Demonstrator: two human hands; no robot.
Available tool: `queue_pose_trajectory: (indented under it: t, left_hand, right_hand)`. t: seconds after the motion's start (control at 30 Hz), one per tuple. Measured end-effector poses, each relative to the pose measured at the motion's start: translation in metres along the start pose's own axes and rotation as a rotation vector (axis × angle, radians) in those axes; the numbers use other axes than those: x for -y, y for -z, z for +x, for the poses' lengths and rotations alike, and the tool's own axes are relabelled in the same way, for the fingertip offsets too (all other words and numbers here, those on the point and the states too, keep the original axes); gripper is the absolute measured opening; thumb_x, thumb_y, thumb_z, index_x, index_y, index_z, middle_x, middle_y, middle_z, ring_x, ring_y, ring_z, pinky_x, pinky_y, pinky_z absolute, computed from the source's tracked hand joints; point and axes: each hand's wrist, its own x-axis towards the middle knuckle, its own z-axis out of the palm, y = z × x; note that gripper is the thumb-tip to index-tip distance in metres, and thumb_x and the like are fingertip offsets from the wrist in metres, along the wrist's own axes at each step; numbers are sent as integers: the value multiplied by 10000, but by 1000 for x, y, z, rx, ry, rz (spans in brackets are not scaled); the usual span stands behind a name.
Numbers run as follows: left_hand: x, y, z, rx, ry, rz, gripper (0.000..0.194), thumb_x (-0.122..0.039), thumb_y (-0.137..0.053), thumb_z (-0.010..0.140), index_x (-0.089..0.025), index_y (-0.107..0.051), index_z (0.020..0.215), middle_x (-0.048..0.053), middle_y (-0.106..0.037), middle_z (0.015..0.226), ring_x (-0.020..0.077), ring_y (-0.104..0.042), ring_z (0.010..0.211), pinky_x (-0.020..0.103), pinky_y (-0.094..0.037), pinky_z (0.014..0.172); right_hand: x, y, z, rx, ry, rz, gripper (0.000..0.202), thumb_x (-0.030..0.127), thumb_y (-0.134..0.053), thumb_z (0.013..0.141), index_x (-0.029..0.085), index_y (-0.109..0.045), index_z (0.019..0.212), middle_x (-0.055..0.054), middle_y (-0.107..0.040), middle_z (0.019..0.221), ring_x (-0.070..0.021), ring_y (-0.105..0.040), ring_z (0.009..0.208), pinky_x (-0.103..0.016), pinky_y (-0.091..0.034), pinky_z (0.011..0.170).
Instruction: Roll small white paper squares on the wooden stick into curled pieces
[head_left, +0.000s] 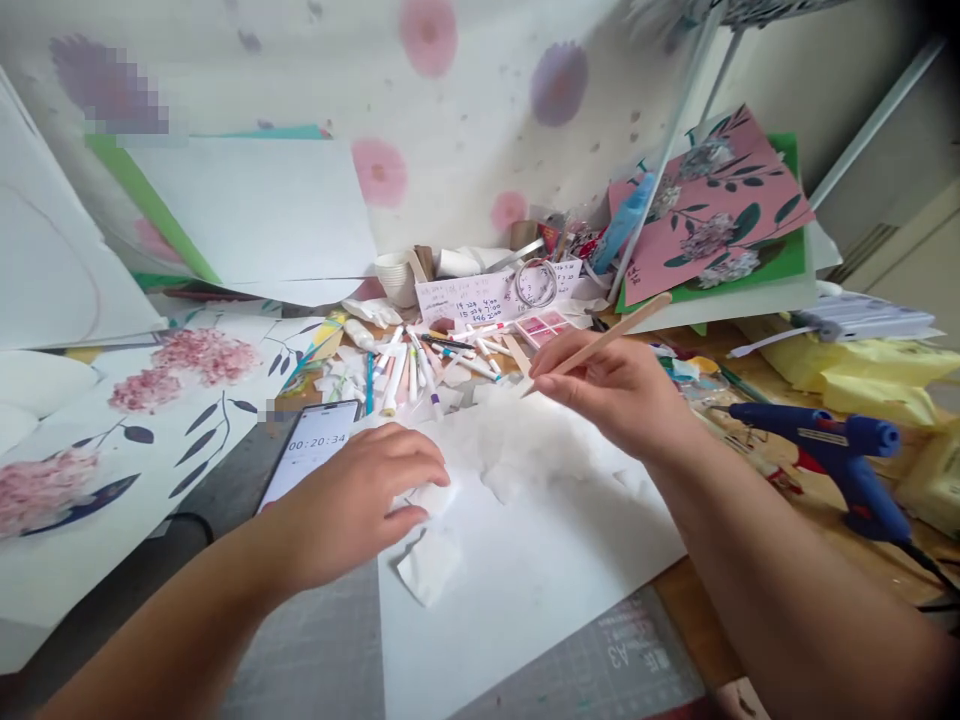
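Observation:
In the head view, my right hand point(611, 395) pinches a flat wooden craft stick point(634, 320) between thumb and fingers. The stick slants down to the left, its lower end over a heap of white tissue pieces point(517, 440). That heap lies on the upper part of a large white paper sheet point(525, 600). My left hand point(375, 490) rests at the sheet's left side, fingers curved and thumb apart. White tissue shows in the gap between thumb and fingers; whether it is gripped is unclear. Just below lies a loose tissue piece point(429, 567).
A phone point(307, 445) with a running timer lies left of my left hand. Markers point(420, 365) crowd the back of the table. A blue glue gun point(825, 440) lies on the right. Flower-decorated paper point(195, 420) covers the left. A cutting mat point(315, 640) sits beneath the sheet.

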Motion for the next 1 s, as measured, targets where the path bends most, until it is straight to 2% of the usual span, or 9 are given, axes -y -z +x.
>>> queue_pose_trajectory:
  t: [0.13,0.23,0.33,0.47,0.57,0.63,0.73,0.83,1.0]
  left_hand:
    - [-1,-8,1,37,-28,14,334,-98,-678,749,-281,-738,1022,31,-743,1076,281,-613,1051,446,-397,959]
    - [-1,-13,5,12,-28,36,225,-102,-653,765,-254,-746,901,39,-752,974,288,-607,1020,538,-276,1058]
    - [-1,-16,7,-26,-28,37,214,-91,-593,801,-259,-721,769,11,-755,878,269,-614,996,549,-179,1110]
    - [-5,-14,7,-101,3,-13,207,-110,-564,821,-251,-675,719,-5,-748,821,253,-631,936,507,-282,1053]
    - [-12,-8,3,-198,85,-69,154,-171,-533,866,-245,-649,798,3,-741,846,234,-650,870,399,-440,864]
    - [-18,-5,0,-274,185,-176,133,-222,-509,901,-247,-618,829,-3,-721,828,210,-658,796,327,-471,720]
    - [-24,-4,-4,-354,317,-495,114,-282,-517,910,-253,-565,810,-36,-648,705,182,-640,679,279,-451,605]
    - [-25,-5,-3,-397,357,-752,91,-295,-536,903,-251,-546,824,-46,-645,672,175,-657,669,276,-454,611]
    - [-27,-5,0,-445,343,-985,77,-243,-550,904,-242,-549,827,-62,-669,684,150,-703,648,281,-475,664]
  right_hand:
    - [7,-13,-4,119,97,-24,92,201,-711,840,212,-695,750,-17,-707,827,-186,-661,838,-344,-508,791]
    - [8,-16,-5,120,162,-28,122,184,-688,870,234,-683,759,-6,-701,830,-182,-669,824,-345,-523,757]
    - [5,-19,-6,113,191,14,139,171,-684,877,248,-685,761,2,-702,825,-178,-675,796,-355,-538,738]
    - [4,-23,-8,113,155,96,142,154,-705,860,258,-700,764,4,-704,818,-176,-678,797,-370,-550,770]
    - [7,-26,-10,107,122,181,127,163,-717,853,262,-716,773,6,-707,808,-173,-679,807,-364,-555,784]
    - [10,-28,-11,131,118,229,108,161,-716,850,248,-722,786,0,-708,803,-171,-688,807,-353,-563,775]
    - [13,-32,-12,161,114,309,83,161,-721,842,209,-716,774,-11,-711,776,-178,-709,811,-342,-578,751]
    - [13,-35,-11,161,88,404,68,168,-734,833,187,-713,771,-24,-722,768,-186,-719,846,-348,-594,762]
    - [18,-32,3,173,-38,545,64,225,-711,873,190,-701,820,-21,-721,866,-159,-736,835,-288,-612,700]
